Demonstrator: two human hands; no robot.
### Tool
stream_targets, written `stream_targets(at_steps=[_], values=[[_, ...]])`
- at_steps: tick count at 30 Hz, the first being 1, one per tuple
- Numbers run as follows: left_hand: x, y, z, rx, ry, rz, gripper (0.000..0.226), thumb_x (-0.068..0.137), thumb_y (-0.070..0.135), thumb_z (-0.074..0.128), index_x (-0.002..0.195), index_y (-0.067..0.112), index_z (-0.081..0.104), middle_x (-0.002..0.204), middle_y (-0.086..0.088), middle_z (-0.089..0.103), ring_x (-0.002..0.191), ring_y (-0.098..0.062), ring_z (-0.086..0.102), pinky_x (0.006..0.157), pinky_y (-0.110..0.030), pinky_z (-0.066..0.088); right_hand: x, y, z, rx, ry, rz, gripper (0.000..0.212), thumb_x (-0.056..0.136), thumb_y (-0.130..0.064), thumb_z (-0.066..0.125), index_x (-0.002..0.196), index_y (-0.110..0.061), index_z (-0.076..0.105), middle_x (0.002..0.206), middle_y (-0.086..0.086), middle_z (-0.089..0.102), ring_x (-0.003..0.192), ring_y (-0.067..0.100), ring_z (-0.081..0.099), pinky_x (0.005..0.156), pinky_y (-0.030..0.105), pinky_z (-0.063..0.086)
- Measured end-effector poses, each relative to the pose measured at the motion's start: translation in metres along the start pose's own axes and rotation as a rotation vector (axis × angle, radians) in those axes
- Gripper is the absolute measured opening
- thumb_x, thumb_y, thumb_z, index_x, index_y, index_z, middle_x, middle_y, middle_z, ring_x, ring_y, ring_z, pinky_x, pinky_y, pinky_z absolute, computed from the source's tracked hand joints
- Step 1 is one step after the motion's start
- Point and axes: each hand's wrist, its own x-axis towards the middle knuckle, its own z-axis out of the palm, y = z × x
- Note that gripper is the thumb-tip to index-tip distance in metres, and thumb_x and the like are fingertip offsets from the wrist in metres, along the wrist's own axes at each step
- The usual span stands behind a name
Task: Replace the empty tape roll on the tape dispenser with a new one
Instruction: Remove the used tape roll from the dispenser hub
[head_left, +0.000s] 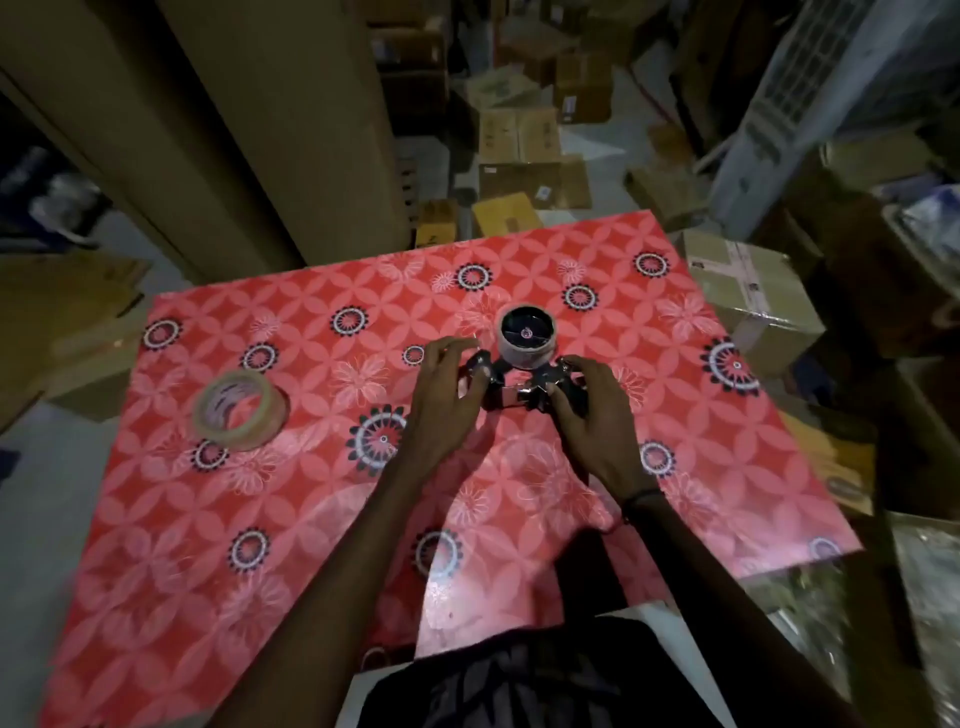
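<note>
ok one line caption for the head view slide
Both hands, left and right, grip the tape dispenser on the red table; new tape roll waits left.

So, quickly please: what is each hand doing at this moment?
Left hand: fingers curled on the left end of the tape dispenser, holding it.
Right hand: fingers curled on the dispenser's right end, holding it.

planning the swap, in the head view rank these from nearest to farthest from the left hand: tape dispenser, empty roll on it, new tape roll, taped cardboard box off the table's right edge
1. tape dispenser: under the left hand's fingers, mid-table.
2. empty roll: just beyond, on the dispenser's hub.
3. new tape roll: flat on the table, off to the left.
4. taped cardboard box: past the table's right edge.
</note>
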Motion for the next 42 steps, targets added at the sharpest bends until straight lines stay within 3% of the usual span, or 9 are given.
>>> stream_targets(at_steps=[3, 7, 14, 20, 23, 28, 36, 38, 42], values=[[-0.001, 0.001, 0.011, 0.015, -0.046, -0.037, 0.033, 0.108, 0.025, 0.058, 0.137, 0.011, 0.063, 0.139, -0.007, 0.052, 0.118, -0.013, 0.053, 0.104, -0.033, 0.051, 0.000, 0.003, -0.003, 0.002, 0.003, -0.016, 0.040, 0.110, -0.038, 0.061, 0.143, -0.016, 0.058, 0.133, 0.007, 0.063, 0.118, 0.024, 0.061, 0.099, 0.040, 0.052], [-0.020, 0.004, 0.021, -0.045, 0.025, -0.108, 0.036, 0.103, 0.016, 0.065, 0.139, 0.012, 0.063, 0.135, -0.007, 0.057, 0.117, -0.016, 0.057, 0.094, -0.016, 0.049, 0.009, 0.008, -0.010, -0.012, -0.079, -0.056, 0.040, 0.108, -0.041, 0.063, 0.143, -0.021, 0.059, 0.135, 0.001, 0.064, 0.117, 0.016, 0.060, 0.101, 0.034, 0.052], [-0.044, 0.005, 0.031, -0.098, 0.160, -0.223, 0.037, 0.100, 0.017, 0.071, 0.137, 0.015, 0.067, 0.134, -0.003, 0.060, 0.119, -0.022, 0.062, 0.100, -0.042, 0.056, 0.028, 0.014, -0.025, 0.029, -0.237, -0.090, 0.042, 0.102, -0.043, 0.068, 0.140, -0.024, 0.062, 0.134, -0.001, 0.066, 0.114, 0.015, 0.064, 0.104, 0.041, 0.057], [-0.066, 0.012, 0.024, -0.044, 0.259, -0.215, 0.029, 0.102, 0.014, 0.069, 0.131, 0.014, 0.072, 0.130, 0.001, 0.064, 0.116, 0.003, 0.057, 0.098, -0.003, 0.038, -0.012, 0.007, -0.011, 0.141, -0.173, -0.095, 0.038, 0.102, -0.042, 0.070, 0.135, -0.024, 0.062, 0.125, -0.004, 0.064, 0.112, 0.017, 0.065, 0.097, 0.042, 0.057], [-0.078, 0.005, 0.016, -0.001, 0.281, -0.220, 0.029, 0.102, 0.014, 0.069, 0.131, 0.016, 0.072, 0.131, 0.003, 0.065, 0.119, 0.017, 0.050, 0.099, 0.002, 0.032, -0.030, 0.002, 0.000, 0.173, -0.191, -0.094, 0.045, 0.101, -0.043, 0.068, 0.139, -0.020, 0.060, 0.128, -0.001, 0.062, 0.117, 0.022, 0.065, 0.098, 0.042, 0.057], [-0.092, -0.009, -0.004, 0.018, 0.280, -0.205, 0.029, 0.101, 0.012, 0.069, 0.130, 0.018, 0.073, 0.131, 0.004, 0.068, 0.125, -0.001, 0.058, 0.105, -0.013, 0.041, -0.049, -0.002, 0.010, 0.200, -0.251, -0.229, 0.052, 0.098, -0.020, 0.069, 0.145, -0.002, 0.057, 0.136, 0.013, 0.060, 0.123, 0.025, 0.060, 0.107, 0.012, 0.041], [-0.091, -0.029, -0.030, -0.003, 0.187, -0.209, 0.032, 0.100, 0.017, 0.065, 0.130, 0.021, 0.073, 0.135, 0.002, 0.066, 0.132, -0.014, 0.057, 0.112, -0.042, 0.049, -0.061, -0.015, 0.021, 0.250, -0.184, -0.270, 0.052, 0.099, -0.029, 0.067, 0.137, 0.005, 0.064, 0.129, 0.017, 0.067, 0.110, 0.017, 0.065, 0.100, 0.007, 0.044], [-0.089, -0.030, -0.033, -0.019, 0.161, -0.206, 0.032, 0.100, 0.013, 0.066, 0.130, 0.021, 0.073, 0.135, 0.002, 0.065, 0.131, -0.011, 0.057, 0.110, -0.040, 0.050, -0.062, -0.017, 0.024, 0.205, -0.139, -0.258, 0.050, 0.095, -0.026, 0.073, 0.135, 0.004, 0.066, 0.126, 0.017, 0.070, 0.107, 0.017, 0.066, 0.098, 0.010, 0.049], [-0.088, -0.032, -0.042, -0.058, 0.145, -0.190, 0.030, 0.100, 0.010, 0.069, 0.128, 0.019, 0.074, 0.132, 0.001, 0.062, 0.123, 0.002, 0.056, 0.099, -0.025, 0.055, -0.075, -0.021, 0.032, 0.165, -0.121, -0.163, 0.046, 0.091, -0.014, 0.077, 0.135, -0.003, 0.068, 0.124, 0.014, 0.071, 0.105, 0.030, 0.073, 0.087, 0.045, 0.064]])
